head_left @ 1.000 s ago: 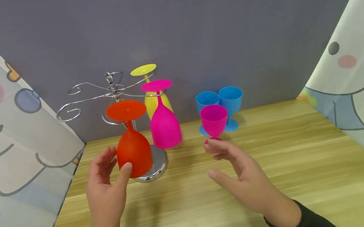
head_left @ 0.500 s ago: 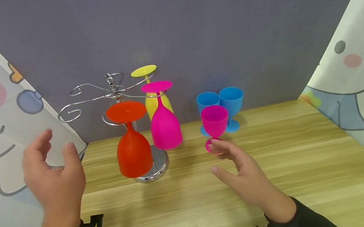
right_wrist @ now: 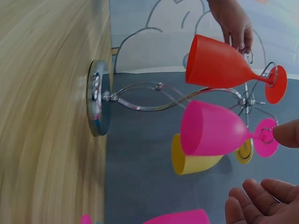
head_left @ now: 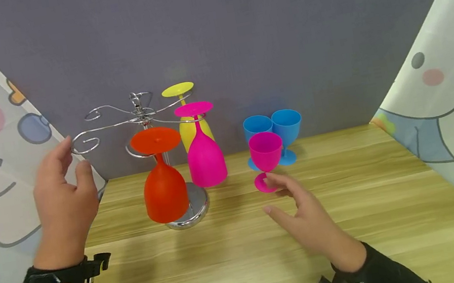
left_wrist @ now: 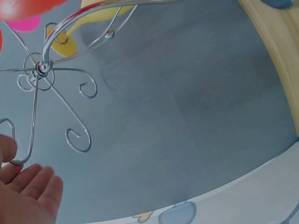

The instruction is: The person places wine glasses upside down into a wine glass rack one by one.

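My left hand [head_left: 67,203] is raised at the left of a chrome stemware rack [head_left: 140,116], its fingertips right at the curled end of one bare wire arm [left_wrist: 32,126]. Thumb and index finger lie on either side of that wire in the left wrist view. A red goblet [head_left: 165,192], a magenta goblet [head_left: 206,160] and a yellow goblet [head_left: 178,89] hang upside down from other arms. Relaxed and holding nothing, my right hand [head_left: 310,222] hovers before a small magenta goblet [head_left: 266,151] that stands upright, the fingertips overlapping its foot.
Two blue goblets [head_left: 287,124] stand upright behind the small magenta one. The rack's round chrome base [head_left: 195,207] rests on the wooden table [head_left: 380,196]. A grey panel [head_left: 280,27] rises at the back, with printed cartoon panels [head_left: 437,76] along both sides.
My left hand has moved away from the red goblet to the left, then up and in to the bare wire arm. The right hand and the goblets stay nearly still.
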The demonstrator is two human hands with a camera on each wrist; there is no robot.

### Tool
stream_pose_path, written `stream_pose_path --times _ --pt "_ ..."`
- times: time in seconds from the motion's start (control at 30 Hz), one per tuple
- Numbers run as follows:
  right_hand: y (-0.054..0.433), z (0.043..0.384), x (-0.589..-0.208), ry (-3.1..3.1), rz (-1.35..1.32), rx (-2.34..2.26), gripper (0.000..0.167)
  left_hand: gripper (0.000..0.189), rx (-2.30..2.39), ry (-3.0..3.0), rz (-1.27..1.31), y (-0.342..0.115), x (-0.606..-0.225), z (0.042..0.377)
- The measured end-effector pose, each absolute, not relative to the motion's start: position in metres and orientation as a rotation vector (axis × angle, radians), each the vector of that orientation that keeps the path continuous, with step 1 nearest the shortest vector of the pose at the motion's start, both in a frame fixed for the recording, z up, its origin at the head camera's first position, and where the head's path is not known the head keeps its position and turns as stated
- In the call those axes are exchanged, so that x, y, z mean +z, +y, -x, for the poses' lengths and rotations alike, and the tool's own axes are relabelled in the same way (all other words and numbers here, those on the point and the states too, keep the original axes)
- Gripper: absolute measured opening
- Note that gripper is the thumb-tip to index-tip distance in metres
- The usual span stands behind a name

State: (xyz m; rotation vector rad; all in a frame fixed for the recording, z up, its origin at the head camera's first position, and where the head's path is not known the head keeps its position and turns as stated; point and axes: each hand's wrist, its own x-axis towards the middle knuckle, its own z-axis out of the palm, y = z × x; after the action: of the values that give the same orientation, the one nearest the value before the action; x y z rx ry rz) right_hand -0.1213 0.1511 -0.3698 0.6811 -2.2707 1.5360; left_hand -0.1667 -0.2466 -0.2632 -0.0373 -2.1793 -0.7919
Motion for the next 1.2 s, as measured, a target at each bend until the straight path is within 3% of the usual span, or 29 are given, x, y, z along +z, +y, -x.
stream_pose_path --times 0.43,0.77,1.2 --pt "0.161 0.148 -0.395 -2.435 -0.377 1.580 0.081 0.045 -0.736 -2.086 0.263 -0.247 -0.259 0.180" --pt "0.166 0.191 -0.394 -2.441 -0.345 1.607 0.081 0.046 -0.681 -2.118 0.284 -0.246 -0.253 0.182" --pt "0.152 0.227 -0.385 -2.367 -0.132 1.691 0.095 0.046 -0.692 -2.138 0.263 -0.247 -0.253 0.181"
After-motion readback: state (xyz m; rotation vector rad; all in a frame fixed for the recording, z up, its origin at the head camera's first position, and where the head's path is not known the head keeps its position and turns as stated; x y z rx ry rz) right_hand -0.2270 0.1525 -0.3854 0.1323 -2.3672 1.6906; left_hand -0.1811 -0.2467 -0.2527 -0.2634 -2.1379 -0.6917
